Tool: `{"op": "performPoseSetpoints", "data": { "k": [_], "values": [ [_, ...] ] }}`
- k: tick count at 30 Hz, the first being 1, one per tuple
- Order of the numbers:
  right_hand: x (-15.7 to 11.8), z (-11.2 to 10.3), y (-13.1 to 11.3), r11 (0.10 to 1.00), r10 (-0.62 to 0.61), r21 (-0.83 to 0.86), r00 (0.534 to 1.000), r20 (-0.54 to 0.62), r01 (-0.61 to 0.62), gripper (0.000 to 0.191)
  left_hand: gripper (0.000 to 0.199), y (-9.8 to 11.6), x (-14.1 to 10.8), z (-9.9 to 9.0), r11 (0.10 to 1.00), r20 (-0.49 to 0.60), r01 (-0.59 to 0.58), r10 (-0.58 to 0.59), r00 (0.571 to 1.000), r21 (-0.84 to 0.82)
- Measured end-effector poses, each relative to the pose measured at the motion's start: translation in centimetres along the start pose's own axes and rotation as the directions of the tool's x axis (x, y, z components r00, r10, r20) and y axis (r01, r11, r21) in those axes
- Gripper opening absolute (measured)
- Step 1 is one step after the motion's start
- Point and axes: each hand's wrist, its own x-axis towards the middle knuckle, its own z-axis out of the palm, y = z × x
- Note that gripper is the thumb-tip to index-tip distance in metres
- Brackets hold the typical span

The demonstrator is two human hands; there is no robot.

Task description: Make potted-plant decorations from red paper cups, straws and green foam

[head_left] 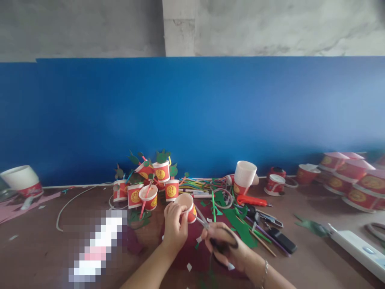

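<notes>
A red paper cup (191, 211) with a yellow emblem and a pale inside is gripped by my left hand (176, 224), thumb and fingers at its rim and side. My right hand (224, 243) is closed around the dark handles of a pair of scissors (201, 218). Their metal blades point up and left, parted, right beside the cup's right side; I cannot tell whether they touch it. Under both hands lies a dark red sheet (180, 257) with small white and green scraps on it.
Decorated cups (171, 190) with green paper shapes and straws stand behind, left of centre. Stacked cups (245, 174), an orange-red tool (251, 200), green paper (240, 226) and a black key fob (282, 239) lie to the right. A white device (361, 249) sits far right.
</notes>
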Motion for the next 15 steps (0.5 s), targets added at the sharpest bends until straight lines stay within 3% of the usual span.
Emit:
{"op": "performPoseSetpoints", "data": {
  "k": [2,4,7,9,11,13,15],
  "values": [
    [0.2,-0.5,-0.2,0.967,0.064,0.245,0.998,0.029,-0.069,0.043,0.011,0.2,0.0,-0.1,1.000,0.015,0.008,-0.008,1.000,-0.006],
    [0.2,-0.8,-0.3,0.951,0.073,0.299,0.996,0.042,-0.082,0.045,0.011,0.3,0.1,-0.1,1.000,0.021,0.008,-0.008,1.000,-0.006],
    [0.0,-0.1,-0.2,0.998,-0.011,0.063,1.000,0.010,0.011,0.038,0.010,0.2,0.1,-0.1,1.000,0.007,-0.007,0.008,1.000,-0.002],
    [-0.3,0.7,-0.1,0.985,-0.039,-0.168,0.999,-0.025,0.034,0.030,0.010,0.0,0.1,0.0,1.000,-0.005,-0.020,0.020,1.000,0.000],
    [-0.4,1.4,0.1,0.959,-0.044,-0.283,0.998,-0.054,0.027,0.027,0.010,-0.1,0.1,0.1,1.000,-0.014,-0.028,0.028,1.000,0.003],
    [-0.3,1.5,0.2,0.978,-0.058,-0.205,0.997,-0.054,0.046,0.030,0.010,-0.2,0.1,0.1,0.999,-0.025,-0.032,0.032,0.999,0.005],
    [-0.1,1.1,0.3,0.999,-0.044,0.021,0.998,-0.039,0.044,0.037,0.010,-0.1,0.1,0.1,1.000,-0.026,-0.029,0.029,0.999,0.009]
  ]
}}
